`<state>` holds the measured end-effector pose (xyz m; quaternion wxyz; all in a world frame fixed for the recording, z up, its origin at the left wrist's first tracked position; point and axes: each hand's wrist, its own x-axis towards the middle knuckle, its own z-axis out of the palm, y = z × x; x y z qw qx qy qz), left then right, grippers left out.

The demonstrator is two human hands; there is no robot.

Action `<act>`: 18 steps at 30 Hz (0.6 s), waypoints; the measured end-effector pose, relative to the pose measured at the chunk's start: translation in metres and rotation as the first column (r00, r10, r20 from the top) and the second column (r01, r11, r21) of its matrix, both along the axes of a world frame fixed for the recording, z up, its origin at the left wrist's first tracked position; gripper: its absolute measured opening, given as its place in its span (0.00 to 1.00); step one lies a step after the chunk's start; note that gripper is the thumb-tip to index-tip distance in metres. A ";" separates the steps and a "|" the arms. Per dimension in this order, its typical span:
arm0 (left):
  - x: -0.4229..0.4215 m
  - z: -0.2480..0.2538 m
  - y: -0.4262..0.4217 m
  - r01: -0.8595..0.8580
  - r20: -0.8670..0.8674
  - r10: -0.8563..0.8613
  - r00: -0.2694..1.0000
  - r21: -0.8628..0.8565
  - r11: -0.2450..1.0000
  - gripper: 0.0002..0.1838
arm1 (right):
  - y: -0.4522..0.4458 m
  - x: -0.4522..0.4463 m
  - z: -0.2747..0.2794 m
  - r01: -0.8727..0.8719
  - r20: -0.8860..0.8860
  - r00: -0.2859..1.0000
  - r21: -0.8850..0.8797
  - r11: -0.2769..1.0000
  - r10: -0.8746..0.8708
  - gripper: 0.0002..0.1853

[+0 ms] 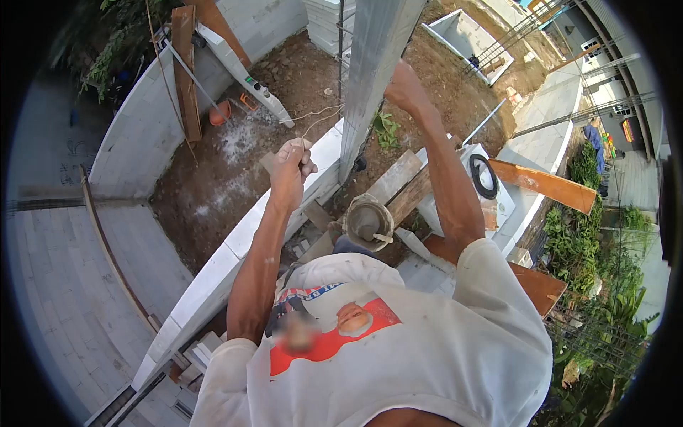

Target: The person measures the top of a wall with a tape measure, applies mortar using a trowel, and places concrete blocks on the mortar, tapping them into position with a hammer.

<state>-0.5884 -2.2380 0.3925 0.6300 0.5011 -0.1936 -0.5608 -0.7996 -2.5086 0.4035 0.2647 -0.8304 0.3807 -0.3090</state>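
Note:
My left hand [290,169] is closed over the top of the white block wall [238,238], with its fingers pinched on a thin pale string [324,114] that runs toward a tall post. That post is a long grey metal bar [377,60], standing upright beside the wall. Higher up, my right hand [405,87] is wrapped against the bar's right edge; some of its fingers are hidden. Below and between my arms, a bucket [367,219] holds grey mortar, and a light-coloured handle [383,238] sticks out over its rim.
Wooden planks [398,186] lie beside the bucket. A coil of black hose [484,176] rests on white blocks at right. Beyond the wall are bare soil [206,192], an orange container [220,112] and a leaning board [186,78]. A person in blue [595,142] is far right.

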 end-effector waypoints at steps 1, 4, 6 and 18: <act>-0.004 0.006 0.018 0.012 -0.031 -0.012 0.999 -0.019 1.000 0.15 | 0.008 -0.006 -0.024 0.189 0.047 0.981 -0.053 0.980 -0.187 0.23; -0.008 0.010 0.075 -0.010 -0.085 0.011 0.996 0.008 1.000 0.14 | 0.107 -0.021 -0.081 0.340 0.061 0.831 0.731 0.591 -0.553 0.29; -0.005 0.007 0.114 -0.048 -0.107 0.053 0.993 0.046 0.998 0.15 | 0.171 -0.016 -0.110 0.129 -0.043 0.776 0.988 0.091 -0.629 0.30; 0.034 -0.088 0.317 -0.357 -0.081 0.457 0.886 0.509 0.783 0.16 | 0.125 -0.022 -0.177 -0.108 0.188 0.825 0.978 0.177 -0.534 0.08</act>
